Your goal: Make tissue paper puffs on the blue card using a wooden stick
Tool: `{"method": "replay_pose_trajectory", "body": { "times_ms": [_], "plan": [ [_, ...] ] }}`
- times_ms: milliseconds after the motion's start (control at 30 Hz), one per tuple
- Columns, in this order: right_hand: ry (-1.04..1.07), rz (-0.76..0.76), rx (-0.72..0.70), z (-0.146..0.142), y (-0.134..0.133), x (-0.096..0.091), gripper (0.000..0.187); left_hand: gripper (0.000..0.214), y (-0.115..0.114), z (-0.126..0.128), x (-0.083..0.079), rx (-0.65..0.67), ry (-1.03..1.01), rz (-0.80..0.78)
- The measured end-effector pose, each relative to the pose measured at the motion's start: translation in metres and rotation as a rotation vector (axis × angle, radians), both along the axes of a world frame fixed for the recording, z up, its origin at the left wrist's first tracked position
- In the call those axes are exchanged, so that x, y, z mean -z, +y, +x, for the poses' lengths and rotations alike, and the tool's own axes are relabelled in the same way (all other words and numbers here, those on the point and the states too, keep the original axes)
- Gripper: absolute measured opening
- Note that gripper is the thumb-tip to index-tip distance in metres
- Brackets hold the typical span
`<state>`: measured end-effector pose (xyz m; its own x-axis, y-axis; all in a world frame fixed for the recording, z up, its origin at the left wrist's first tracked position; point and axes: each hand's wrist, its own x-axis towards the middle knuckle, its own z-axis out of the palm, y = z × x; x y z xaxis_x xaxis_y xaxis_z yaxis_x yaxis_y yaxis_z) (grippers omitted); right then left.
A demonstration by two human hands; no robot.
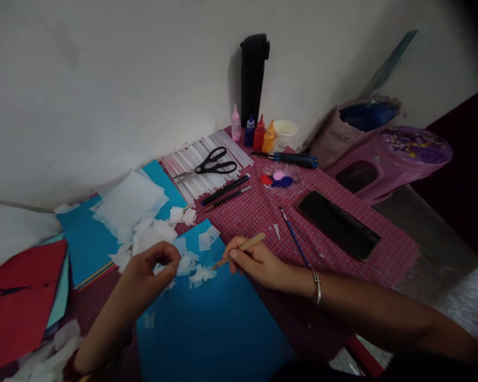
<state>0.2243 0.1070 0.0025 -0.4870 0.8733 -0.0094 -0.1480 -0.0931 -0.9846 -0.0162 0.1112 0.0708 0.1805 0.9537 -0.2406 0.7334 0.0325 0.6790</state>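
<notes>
My right hand (pixel 253 260) grips a thin wooden stick (pixel 252 242), its narrow tip pointing down-left. That tip meets a small crumpled cluster of white paper (pixel 202 275) on the blue sheet (pixel 207 329). To the left, my left hand (pixel 155 265) hovers by the white scraps, thumb and fingertips pinched together; whatever may be between them cannot be made out. Cut white paper squares (pixel 209 237) lie on the blue sheet's upper part. A loose pile of thin white paper (pixel 131 201) rests on another blue sheet (pixel 87 241) further back.
Black-handled scissors (pixel 215 162) lie on white strips. Pens (pixel 225 190), a cutter knife (pixel 289 159), a paint palette (pixel 281 178), a paintbrush (pixel 295 239) and a phone (pixel 338 224) are on the checked cloth. Paint bottles (pixel 258 133) and a cup (pixel 286 129) stand behind. Red paper (pixel 24 302) lies left.
</notes>
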Motion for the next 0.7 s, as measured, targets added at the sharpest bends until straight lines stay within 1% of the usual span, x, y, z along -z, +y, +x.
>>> {"method": "replay_pose_trajectory", "body": {
  "times_ms": [67, 133, 167, 233, 300, 367, 433, 700],
  "plan": [
    [0.021, -0.031, 0.025, -0.001, 0.000, 0.001, 0.019, 0.011, -0.006, 0.000, 0.004, -0.035, -0.007, -0.020],
    [0.029, -0.046, 0.044, -0.002, 0.000, 0.001, 0.020, 0.013, -0.004, 0.003, 0.012, -0.045, 0.090, 0.064],
    [0.026, -0.046, 0.047, -0.002, 0.001, 0.001, 0.020, 0.014, 0.001, 0.004, 0.017, -0.018, 0.159, 0.128],
    [0.011, -0.032, 0.042, -0.002, 0.001, 0.000, 0.020, 0.016, 0.014, 0.009, 0.026, 0.092, 0.284, 0.253],
    [-0.006, 0.006, 0.034, -0.001, 0.002, -0.002, 0.020, 0.021, 0.029, 0.014, 0.034, 0.216, 0.372, 0.308],
    [-0.032, 0.048, 0.030, 0.001, 0.002, -0.005, 0.021, 0.027, 0.042, 0.019, 0.039, 0.290, 0.431, 0.287],
    [-0.051, 0.067, 0.020, 0.002, 0.003, -0.008, 0.022, 0.029, 0.050, 0.025, 0.042, 0.322, 0.461, 0.230],
    [-0.059, 0.085, 0.012, 0.003, 0.003, -0.008, 0.022, 0.009, 0.061, 0.032, 0.041, 0.335, 0.438, 0.092]
  ]
}}
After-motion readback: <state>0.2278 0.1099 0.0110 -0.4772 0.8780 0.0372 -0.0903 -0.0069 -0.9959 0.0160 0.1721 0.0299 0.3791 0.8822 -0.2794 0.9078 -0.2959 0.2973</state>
